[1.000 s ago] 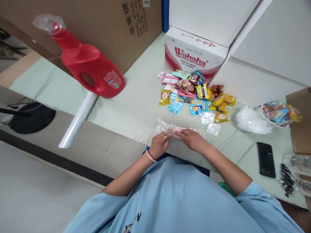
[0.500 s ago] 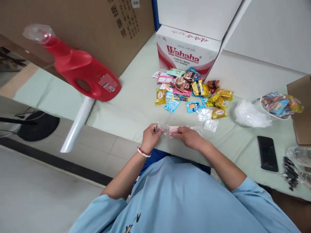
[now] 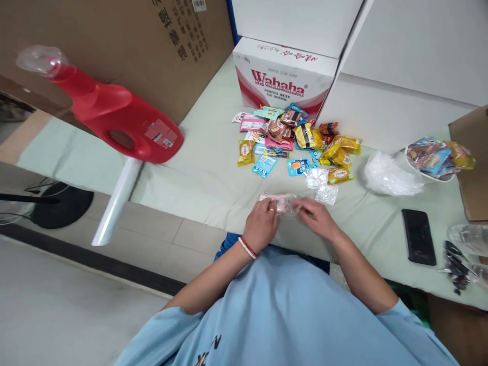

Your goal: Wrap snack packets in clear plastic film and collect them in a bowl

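Note:
Both my hands rest at the near edge of a pale green table (image 3: pixel 213 173). My left hand (image 3: pixel 262 223), with a ring and a red-and-white bracelet, is closed on a small clear plastic bag (image 3: pixel 282 202) with something pink inside. My right hand (image 3: pixel 318 218) pinches the same bag from its right end. Just beyond lie two small crumpled clear bags (image 3: pixel 322 185). Farther back is a heap of several colourful snack packets (image 3: pixel 293 140).
A red detergent jug (image 3: pixel 114 122) lies on its side at left beside a roll of clear film (image 3: pixel 116 201). A Wahaha carton (image 3: pixel 282 79) stands behind the snacks. At right are a white plastic bag (image 3: pixel 387 175), a bowl of packets (image 3: pixel 438 157) and a black phone (image 3: pixel 418 236).
My left hand has moved right along the bag, so both hands now sit close together on the bunched-up bag. The camera view has shifted slightly.

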A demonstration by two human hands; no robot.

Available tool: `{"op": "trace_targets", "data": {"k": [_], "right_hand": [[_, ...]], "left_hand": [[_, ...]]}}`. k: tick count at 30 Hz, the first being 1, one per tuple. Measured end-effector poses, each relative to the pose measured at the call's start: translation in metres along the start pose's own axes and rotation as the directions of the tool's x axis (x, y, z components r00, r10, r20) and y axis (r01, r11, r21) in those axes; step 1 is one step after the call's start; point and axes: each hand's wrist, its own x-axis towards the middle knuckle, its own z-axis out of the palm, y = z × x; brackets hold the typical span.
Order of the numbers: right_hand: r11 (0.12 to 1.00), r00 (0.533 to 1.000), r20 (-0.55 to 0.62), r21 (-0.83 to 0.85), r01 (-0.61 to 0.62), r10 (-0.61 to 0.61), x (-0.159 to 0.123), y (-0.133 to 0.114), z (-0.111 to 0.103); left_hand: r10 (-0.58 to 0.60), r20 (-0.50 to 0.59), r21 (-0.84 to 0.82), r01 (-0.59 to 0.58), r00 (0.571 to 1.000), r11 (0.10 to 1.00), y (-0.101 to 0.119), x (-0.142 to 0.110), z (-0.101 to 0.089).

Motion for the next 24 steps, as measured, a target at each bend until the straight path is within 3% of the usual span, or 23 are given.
{"op": "trace_targets", "data": {"k": [2, 3, 5, 8, 11, 14, 18, 22, 24], "right_hand": [[0.960, 0.958, -0.176, -0.128, -0.249, 0.225, -0.002, 0.006, 0.001], [0.921, 0.932, -0.210, -0.200, -0.335, 0.294, -0.002, 0.008, 0.004], [0.860, 0.916, -0.207, -0.322, -0.397, 0.345, -0.002, 0.009, 0.010], [0.865, 0.929, -0.257, -0.360, -0.349, 0.268, -0.004, 0.005, 0.010], [0.924, 0.918, -0.321, -0.221, -0.312, 0.233, -0.006, -0.008, 0.000], [0.955, 0.945, -0.224, -0.122, -0.269, 0.237, 0.006, -0.030, -0.005], [0.964, 0.986, -0.098, -0.215, -0.155, 0.137, 0.042, -0.052, 0.013], [0.924, 0.981, 0.014, -0.337, -0.180, 0.196, 0.072, -0.048, 0.031], [0.906, 0.976, 0.036, -0.381, -0.185, 0.215, 0.075, -0.043, 0.035]], "left_hand": [[0.015, 0.033, 0.147, -0.020, 0.999, 0.989, 0.006, -0.006, 0.008], [0.015, 0.046, 0.197, -0.024, 0.999, 0.980, 0.008, -0.008, 0.012], [0.009, 0.054, 0.264, -0.023, 0.998, 0.964, 0.011, -0.011, 0.019], [0.007, 0.048, 0.311, -0.022, 0.999, 0.950, 0.011, -0.013, 0.026], [0.018, 0.056, 0.323, -0.035, 0.998, 0.946, 0.009, -0.013, 0.028], [0.035, 0.080, 0.321, -0.059, 0.996, 0.945, 0.010, -0.011, 0.028], [0.058, 0.101, 0.265, -0.083, 0.993, 0.961, 0.010, -0.009, 0.027], [0.129, 0.028, 0.047, -0.130, 0.991, 0.990, -0.001, -0.024, 0.013], [0.100, -0.081, -0.102, -0.108, 0.992, 0.989, -0.012, -0.032, 0.004]]}}
